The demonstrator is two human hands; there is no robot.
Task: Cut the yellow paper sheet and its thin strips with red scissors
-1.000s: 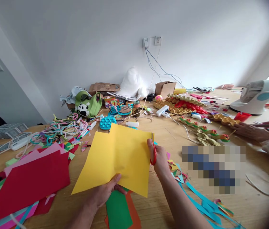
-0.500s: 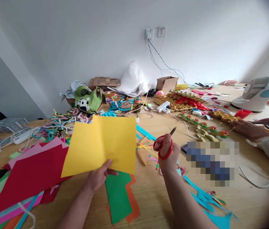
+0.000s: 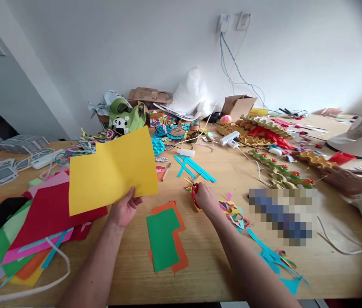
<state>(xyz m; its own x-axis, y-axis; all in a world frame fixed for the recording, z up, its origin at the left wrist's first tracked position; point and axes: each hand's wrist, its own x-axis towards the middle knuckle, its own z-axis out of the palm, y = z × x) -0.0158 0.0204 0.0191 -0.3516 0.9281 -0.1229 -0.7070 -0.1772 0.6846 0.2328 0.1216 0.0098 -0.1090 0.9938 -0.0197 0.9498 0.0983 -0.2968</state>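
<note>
My left hand [image 3: 123, 209] pinches the lower edge of a creased yellow sheet of paper [image 3: 112, 170] and holds it up, tilted, above the red paper [image 3: 49, 211] on the wooden table [image 3: 200, 265]. My right hand [image 3: 204, 196] is closed round red-handled scissors [image 3: 194, 193], low over the table among thin yellow paper strips [image 3: 190, 185]. Teal strips [image 3: 194, 167] lie just beyond that hand. A green sheet on an orange sheet [image 3: 164, 235] lies between my forearms.
Stacked coloured papers [image 3: 17, 252] fill the left. Pipe cleaners [image 3: 81, 145], a green panda bag [image 3: 125, 119], boxes and craft dragons [image 3: 264, 137] crowd the back. Another person's hand [image 3: 344, 179] rests at the right by a white fan [image 3: 360, 134]. A white cable [image 3: 344, 244] loops nearby.
My left hand carried the yellow sheet leftward, away from the scissors. My right hand lowered the scissors to the table by the yellow strips. The view tilted down and shifted.
</note>
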